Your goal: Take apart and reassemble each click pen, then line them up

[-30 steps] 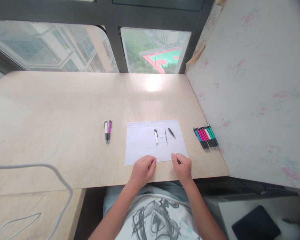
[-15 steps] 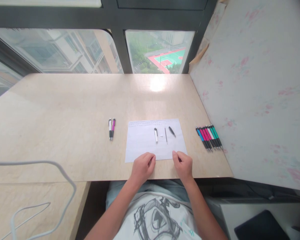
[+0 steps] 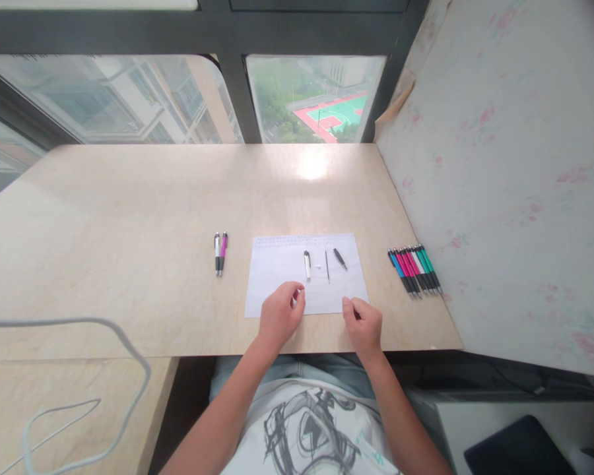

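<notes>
Parts of a pen lie apart on a sheet of paper (image 3: 272, 274): a white pen barrel with a dark clip (image 3: 307, 267), a small white piece (image 3: 318, 267), a thin dark refill (image 3: 327, 267) and a black grip section (image 3: 340, 258). My left hand (image 3: 282, 310) hovers over the paper's lower edge, just below the barrel. Its fingers are loosely bent, thumb and fingertips slightly apart, with nothing seen in them. At the paper's lower right corner my right hand (image 3: 363, 323) rests in a closed fist, and nothing shows in it.
Two pens, one white (image 3: 216, 254) and one purple (image 3: 223, 254), lie left of the paper. A row of several coloured pens (image 3: 414, 270) lies at the right, near the wall (image 3: 515, 198). A grey cable (image 3: 129, 346) loops at the lower left.
My left hand has moved forward over the paper toward the white barrel, and its fingers have loosened a little. My right hand stays in place. The pen parts have not moved.
</notes>
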Tool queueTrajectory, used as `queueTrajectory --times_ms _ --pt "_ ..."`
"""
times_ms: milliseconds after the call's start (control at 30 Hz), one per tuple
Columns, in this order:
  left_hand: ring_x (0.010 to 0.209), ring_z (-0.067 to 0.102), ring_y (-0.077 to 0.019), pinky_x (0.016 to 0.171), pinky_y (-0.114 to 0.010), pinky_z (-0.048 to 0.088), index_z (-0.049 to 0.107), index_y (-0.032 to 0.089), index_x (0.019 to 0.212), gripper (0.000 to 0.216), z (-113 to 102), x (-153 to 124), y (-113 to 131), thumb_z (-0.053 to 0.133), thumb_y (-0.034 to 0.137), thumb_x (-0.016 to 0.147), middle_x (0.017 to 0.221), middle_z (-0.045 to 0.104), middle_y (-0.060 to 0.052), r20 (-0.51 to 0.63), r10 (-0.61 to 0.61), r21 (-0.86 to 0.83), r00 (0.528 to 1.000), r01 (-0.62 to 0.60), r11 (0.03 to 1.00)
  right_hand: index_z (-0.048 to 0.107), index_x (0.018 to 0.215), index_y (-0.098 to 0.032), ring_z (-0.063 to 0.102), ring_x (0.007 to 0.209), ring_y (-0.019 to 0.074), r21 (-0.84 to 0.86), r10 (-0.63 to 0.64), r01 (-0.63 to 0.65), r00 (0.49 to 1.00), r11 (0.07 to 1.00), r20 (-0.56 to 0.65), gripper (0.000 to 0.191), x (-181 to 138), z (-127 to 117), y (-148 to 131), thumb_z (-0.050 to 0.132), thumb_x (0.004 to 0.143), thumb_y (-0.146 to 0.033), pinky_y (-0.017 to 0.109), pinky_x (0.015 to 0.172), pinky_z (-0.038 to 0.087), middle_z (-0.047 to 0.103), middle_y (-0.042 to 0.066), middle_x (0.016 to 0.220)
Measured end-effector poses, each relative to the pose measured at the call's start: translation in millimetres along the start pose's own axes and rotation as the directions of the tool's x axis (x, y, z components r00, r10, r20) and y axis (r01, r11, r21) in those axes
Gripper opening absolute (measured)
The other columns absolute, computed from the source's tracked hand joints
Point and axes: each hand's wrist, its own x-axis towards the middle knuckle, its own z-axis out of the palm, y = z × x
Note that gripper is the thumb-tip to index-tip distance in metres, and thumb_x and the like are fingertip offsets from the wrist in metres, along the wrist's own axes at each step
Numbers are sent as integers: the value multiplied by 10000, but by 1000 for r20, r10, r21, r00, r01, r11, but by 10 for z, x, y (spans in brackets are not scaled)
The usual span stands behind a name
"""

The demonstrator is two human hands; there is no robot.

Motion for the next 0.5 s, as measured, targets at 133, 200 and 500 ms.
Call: queueTrajectory --times_ms 133,200,500 --pt "777 619 -199 666 -300 414 600 211 927 198 -61 342 113 426 304 918 893 663 -62 43 -98 238 994 85 968 215 567 -216 251 492 84 9 6 -6 1000 1000 2 456 -2 4 6 504 914 -276 262 499 212 222 -72 539" --pt "790 634 -228 672 -321 420 590 209 966 246 -64 492 168 430 390 921 921 670 -86 64 -180 329 982 149 932 215 566 -216 250 493 85 8 4 -4 1000 1000 -2 454 -4 6 9 502 913 -271 262 501 214 224 -72 537" --pt "877 663 -297 710 -352 450 499 171 1101 303 -4 787 321 509 358 862 936 694 -144 166 -269 427 949 177 887 257 541 -214 266 496 87 9 -4 4 1000 1000 -11 444 11 8 -21 499 911 -264 258 507 229 262 -72 529"
